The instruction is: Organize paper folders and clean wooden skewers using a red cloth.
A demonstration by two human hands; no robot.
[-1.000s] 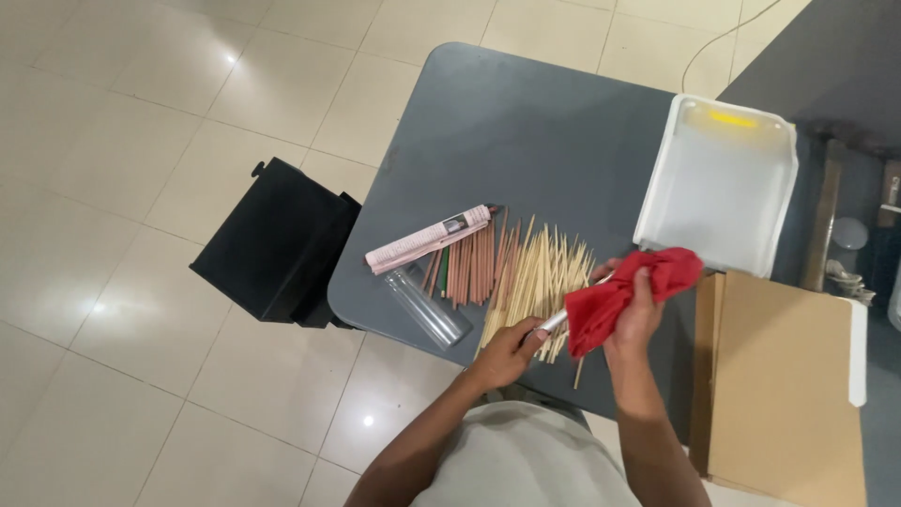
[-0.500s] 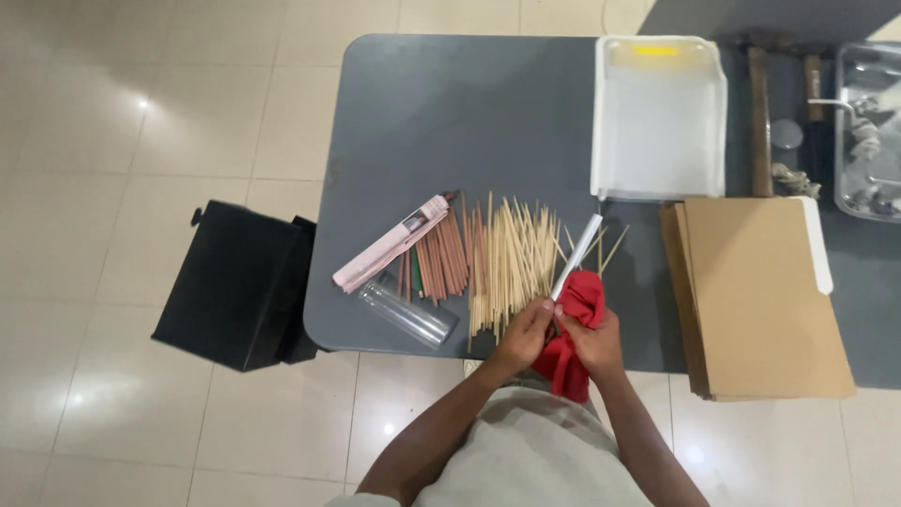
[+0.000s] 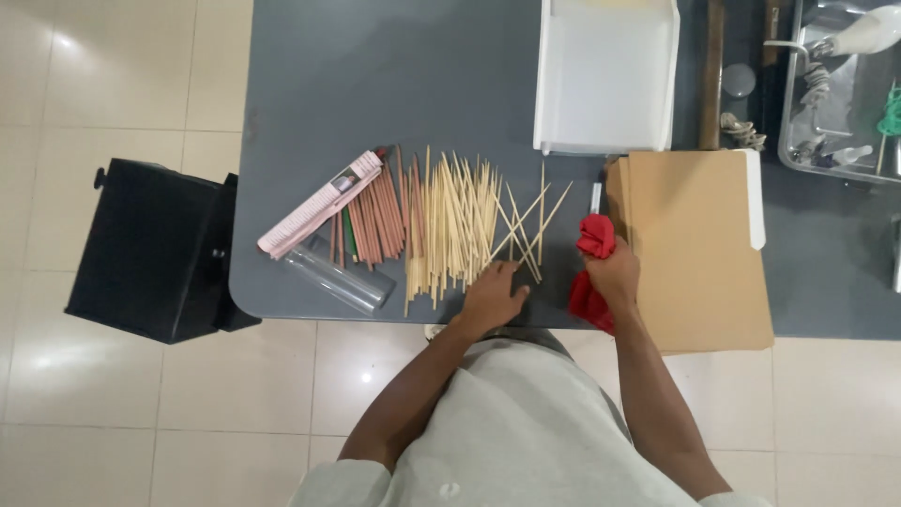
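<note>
**Reaching back into the stick pile, cloth still in the right hand**

Reaching down at the near edge of the grey table (image 3: 375,84), the left hand (image 3: 495,296) now lies with fingers spread and loose on the ends of the pale wooden sticks (image 3: 455,225), clamped on nothing. Half a second ago both hands were bunched together over the red cloth (image 3: 593,268) with a thin white stick between them; that stick is no longer in either hand, and a small white stick-like piece (image 3: 595,198) lies just beyond the cloth, beside the edge of the brown folder (image 3: 699,244). Whether it is the same one cannot be told for sure. The right hand (image 3: 615,277) has stayed closed around the red cloth, which bulges out above and below the fist at the table's edge.

Judging from this, one wiping round looks finished and the left hand is at the pile for another stick.

Left of the pale sticks lie reddish-brown pencils (image 3: 375,211), a pink patterned case (image 3: 321,207) and a clear tube (image 3: 338,277). A white tray (image 3: 605,70) sits at the far side, and a black box (image 3: 150,249) stands on the floor to the left.
</note>
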